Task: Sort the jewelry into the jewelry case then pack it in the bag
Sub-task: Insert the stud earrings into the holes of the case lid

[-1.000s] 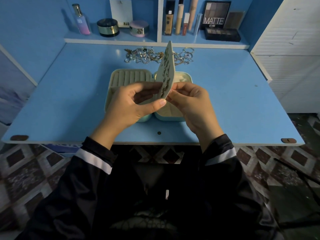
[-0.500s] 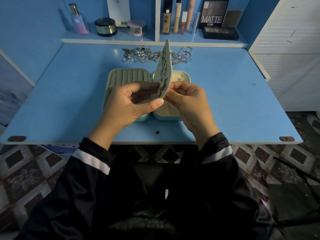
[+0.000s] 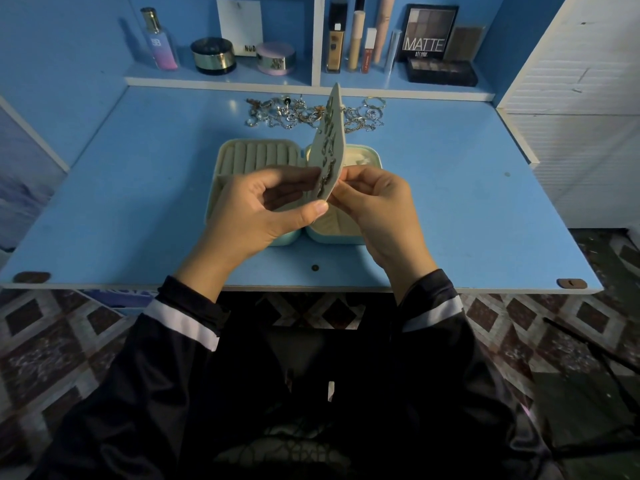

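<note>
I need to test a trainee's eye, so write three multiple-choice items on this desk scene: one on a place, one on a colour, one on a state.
1. The loose jewelry pile lies: A on the desk behind the case; B on the shelf; C in the case.
2. The desk top is: A white; B blue; C brown.
3. The case is: A zipped shut; B open; C in a bag.
Answers: A, the pile sits past the case's far edge; B, the top is plain blue; B, both padded halves lie spread flat.
</note>
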Demonstrator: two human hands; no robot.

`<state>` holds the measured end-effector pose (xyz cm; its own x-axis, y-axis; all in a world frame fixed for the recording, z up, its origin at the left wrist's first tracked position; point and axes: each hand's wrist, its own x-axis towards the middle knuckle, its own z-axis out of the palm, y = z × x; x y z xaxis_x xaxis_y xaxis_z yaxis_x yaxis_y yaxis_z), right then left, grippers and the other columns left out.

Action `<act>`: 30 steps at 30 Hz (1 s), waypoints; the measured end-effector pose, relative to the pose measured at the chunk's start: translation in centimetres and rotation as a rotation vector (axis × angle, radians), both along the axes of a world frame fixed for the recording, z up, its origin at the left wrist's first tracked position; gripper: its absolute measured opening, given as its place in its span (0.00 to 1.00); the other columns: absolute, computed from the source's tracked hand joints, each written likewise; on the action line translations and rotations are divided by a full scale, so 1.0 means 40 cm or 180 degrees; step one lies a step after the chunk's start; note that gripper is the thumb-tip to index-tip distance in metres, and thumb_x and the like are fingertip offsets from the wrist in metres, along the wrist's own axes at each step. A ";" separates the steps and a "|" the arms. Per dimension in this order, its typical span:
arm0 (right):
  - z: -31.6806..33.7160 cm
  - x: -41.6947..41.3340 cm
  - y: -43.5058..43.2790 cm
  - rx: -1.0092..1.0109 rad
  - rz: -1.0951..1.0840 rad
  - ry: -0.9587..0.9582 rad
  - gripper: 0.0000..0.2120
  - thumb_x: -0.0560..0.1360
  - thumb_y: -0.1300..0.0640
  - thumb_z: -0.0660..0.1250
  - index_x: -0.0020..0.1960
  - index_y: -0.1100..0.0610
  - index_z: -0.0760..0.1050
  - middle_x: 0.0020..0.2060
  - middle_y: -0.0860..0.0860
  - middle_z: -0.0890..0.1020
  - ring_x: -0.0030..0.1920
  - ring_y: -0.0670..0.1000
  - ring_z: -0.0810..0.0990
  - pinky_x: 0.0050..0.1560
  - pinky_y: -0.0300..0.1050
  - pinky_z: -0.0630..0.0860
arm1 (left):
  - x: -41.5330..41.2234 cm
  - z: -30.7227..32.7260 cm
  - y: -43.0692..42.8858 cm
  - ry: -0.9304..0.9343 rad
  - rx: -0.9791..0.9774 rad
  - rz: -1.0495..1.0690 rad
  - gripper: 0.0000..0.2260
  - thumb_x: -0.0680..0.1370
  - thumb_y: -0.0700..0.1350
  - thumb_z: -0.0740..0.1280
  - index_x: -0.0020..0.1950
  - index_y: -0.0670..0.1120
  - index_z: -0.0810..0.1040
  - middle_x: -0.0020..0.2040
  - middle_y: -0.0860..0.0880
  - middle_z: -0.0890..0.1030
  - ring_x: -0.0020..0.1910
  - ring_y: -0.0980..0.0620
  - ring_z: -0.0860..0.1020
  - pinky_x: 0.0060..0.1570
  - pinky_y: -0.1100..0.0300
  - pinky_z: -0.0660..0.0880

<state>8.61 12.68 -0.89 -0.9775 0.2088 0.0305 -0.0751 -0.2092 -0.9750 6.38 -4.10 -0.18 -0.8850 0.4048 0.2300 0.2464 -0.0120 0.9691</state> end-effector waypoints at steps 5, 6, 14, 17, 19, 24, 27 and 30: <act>-0.005 -0.003 -0.001 0.0075 0.0003 0.0045 0.03 0.75 0.69 0.68 0.48 0.68 0.79 0.44 0.64 0.84 0.44 0.56 0.84 0.53 0.49 0.81 | 0.000 0.002 -0.003 -0.0031 0.0005 -0.0027 0.19 0.68 0.42 0.79 0.57 0.48 0.81 0.55 0.52 0.85 0.57 0.52 0.82 0.58 0.62 0.76; -0.006 -0.004 0.000 0.0104 -0.0004 0.0056 0.04 0.75 0.69 0.69 0.49 0.69 0.80 0.44 0.63 0.84 0.44 0.56 0.84 0.53 0.50 0.81 | -0.001 0.002 -0.005 -0.0037 0.0002 -0.0026 0.19 0.69 0.42 0.78 0.58 0.47 0.81 0.55 0.52 0.85 0.57 0.52 0.82 0.59 0.61 0.77; -0.008 -0.007 -0.001 0.0444 -0.0029 0.0222 0.06 0.74 0.67 0.70 0.50 0.68 0.80 0.45 0.61 0.84 0.45 0.54 0.84 0.52 0.49 0.81 | 0.002 0.003 -0.005 -0.0058 -0.0026 0.0018 0.22 0.67 0.47 0.78 0.59 0.46 0.81 0.56 0.49 0.85 0.58 0.51 0.82 0.61 0.57 0.77; -0.003 -0.004 0.002 0.0390 0.0077 0.0293 0.05 0.74 0.68 0.70 0.50 0.67 0.78 0.46 0.63 0.83 0.46 0.55 0.83 0.54 0.48 0.80 | 0.001 0.005 -0.007 -0.0130 0.0001 0.0017 0.20 0.67 0.43 0.79 0.57 0.48 0.81 0.54 0.52 0.85 0.57 0.52 0.82 0.60 0.58 0.77; 0.000 -0.003 0.003 0.0406 0.0103 0.0321 0.04 0.74 0.68 0.70 0.49 0.65 0.77 0.47 0.65 0.83 0.47 0.57 0.83 0.54 0.49 0.80 | 0.001 0.005 -0.008 -0.0167 -0.0003 -0.0012 0.18 0.68 0.41 0.77 0.57 0.48 0.81 0.52 0.53 0.85 0.56 0.53 0.82 0.58 0.60 0.77; -0.001 -0.011 -0.001 0.0750 0.0048 0.0430 0.03 0.75 0.67 0.70 0.45 0.61 0.78 0.45 0.64 0.83 0.48 0.61 0.83 0.54 0.53 0.81 | 0.001 0.010 -0.012 -0.0271 0.0072 -0.0013 0.20 0.64 0.48 0.78 0.55 0.50 0.81 0.51 0.53 0.86 0.55 0.53 0.83 0.54 0.62 0.78; -0.004 -0.014 -0.004 0.1008 -0.0016 0.0503 0.03 0.75 0.67 0.69 0.46 0.61 0.79 0.43 0.60 0.84 0.45 0.57 0.84 0.51 0.49 0.81 | 0.001 0.010 -0.012 -0.0307 0.0114 0.0001 0.20 0.63 0.50 0.77 0.54 0.51 0.82 0.51 0.52 0.86 0.55 0.52 0.83 0.55 0.61 0.79; -0.008 -0.015 -0.006 0.1290 -0.0133 0.0613 0.03 0.75 0.66 0.69 0.46 0.60 0.79 0.41 0.54 0.84 0.43 0.50 0.83 0.48 0.42 0.79 | 0.002 0.010 -0.013 -0.0303 0.0118 0.0006 0.20 0.63 0.50 0.77 0.54 0.51 0.82 0.51 0.53 0.86 0.54 0.53 0.83 0.55 0.61 0.79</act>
